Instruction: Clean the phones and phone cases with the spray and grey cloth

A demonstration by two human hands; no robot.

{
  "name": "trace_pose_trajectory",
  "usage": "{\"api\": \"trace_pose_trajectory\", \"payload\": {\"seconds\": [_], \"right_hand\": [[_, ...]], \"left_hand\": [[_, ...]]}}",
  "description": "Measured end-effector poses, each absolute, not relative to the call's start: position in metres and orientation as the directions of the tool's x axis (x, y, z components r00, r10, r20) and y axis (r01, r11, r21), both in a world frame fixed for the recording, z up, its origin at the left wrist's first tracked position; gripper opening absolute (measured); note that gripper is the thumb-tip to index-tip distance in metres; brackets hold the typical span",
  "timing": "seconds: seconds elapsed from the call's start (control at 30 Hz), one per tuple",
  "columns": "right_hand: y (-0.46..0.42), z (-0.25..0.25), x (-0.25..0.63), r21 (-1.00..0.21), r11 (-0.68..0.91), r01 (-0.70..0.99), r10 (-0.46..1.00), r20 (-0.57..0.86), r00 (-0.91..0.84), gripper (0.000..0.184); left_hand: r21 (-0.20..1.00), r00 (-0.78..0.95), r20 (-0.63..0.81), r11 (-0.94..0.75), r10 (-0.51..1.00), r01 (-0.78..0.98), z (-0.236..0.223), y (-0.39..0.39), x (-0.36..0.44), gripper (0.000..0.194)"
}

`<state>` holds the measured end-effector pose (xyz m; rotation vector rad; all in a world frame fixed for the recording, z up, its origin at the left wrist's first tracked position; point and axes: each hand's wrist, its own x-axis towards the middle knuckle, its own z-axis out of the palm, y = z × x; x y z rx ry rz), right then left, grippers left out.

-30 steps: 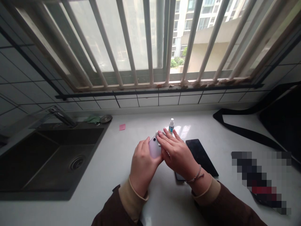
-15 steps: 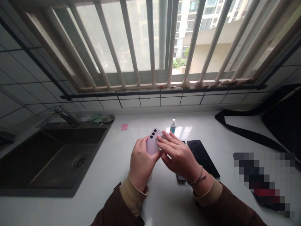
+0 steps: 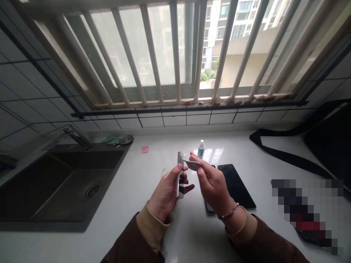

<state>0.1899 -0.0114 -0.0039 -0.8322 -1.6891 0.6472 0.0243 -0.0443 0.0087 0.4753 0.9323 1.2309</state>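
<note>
The left hand (image 3: 166, 191) grips a slim, pale lilac smartphone (image 3: 178, 173) edge-on to the camera, upright over the white countertop (image 3: 131, 190), thumb pressed along its near edge and the other fingers wrapped round behind, so only the thin silvery side shows. Just to the right, the right hand (image 3: 212, 182) pinches a small grey-white folded cloth pad (image 3: 192, 164) between thumb and fingertips, its tip reaching toward the upper part of the phone; whether pad and phone actually touch is too close to call. A braided bracelet (image 3: 229, 212) sits on the right wrist, and both arms wear dark brown sleeves with tan cuffs. Under the right hand, flat on the counter, lies a black glossy rectangular slab (image 3: 237, 184), a dark screen or phone, with another dark edge peeking out beneath the wrist. Behind the hands stands a little white dropper bottle with a blue label (image 3: 201, 148), upright and well clear of both. A pink sticky note (image 3: 144, 149) lies farther left, near the dark sunken sink (image 3: 55, 182) with its metal faucet (image 3: 78, 137). A black strap (image 3: 276, 153) trails across the counter at right. Above it all, the barred window (image 3: 175, 54) looks out on apartment buildings.
</note>
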Motion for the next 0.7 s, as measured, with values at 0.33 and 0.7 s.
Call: {"api": "trace_pose_trajectory", "payload": {"seconds": [0.33, 0.7], "right_hand": [[-0.013, -0.012, 0.182, -0.861, 0.463, 0.211, 0.876, 0.408, -0.256, 0.040], [0.005, -0.032, 0.179, -0.981, 0.192, -0.023, 0.964, 0.193, -0.185, 0.042]], "left_hand": [[0.764, -0.097, -0.282, 0.162, 0.955, -0.625, 0.002, -0.038, 0.028, 0.040], [0.643, -0.153, -0.212, 0.019, 0.965, -0.766, 0.008, -0.033, 0.032, 0.034]]}}
